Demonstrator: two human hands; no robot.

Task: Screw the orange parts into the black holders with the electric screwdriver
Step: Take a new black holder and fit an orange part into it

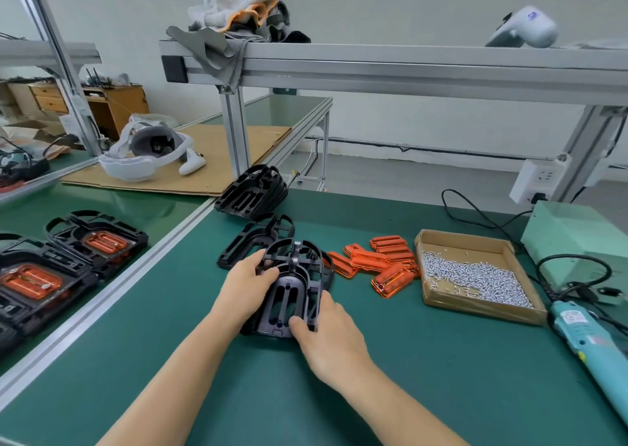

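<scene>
Holder: a black holder (289, 296) sits on the green mat (424, 377), both hands on it.
Left hand: the left hand (246, 284) grips the holder's left edge, fingers curled onto its frame.
Right hand: the right hand (328, 338) pinches its lower right corner, thumb on top.
Orange parts: the pile (377, 262) lies just right of the holder.
Screws: a cardboard tray (475, 304) right of the pile.
Screwdriver: the teal tool (591, 347) lies beyond the tray, untouched.
More holders: a stack (253, 190) behind the held one.

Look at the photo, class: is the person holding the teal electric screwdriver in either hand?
No: the teal electric screwdriver lies on the green mat at the right, while the left hand and right hand both hold a black plastic holder.
</scene>
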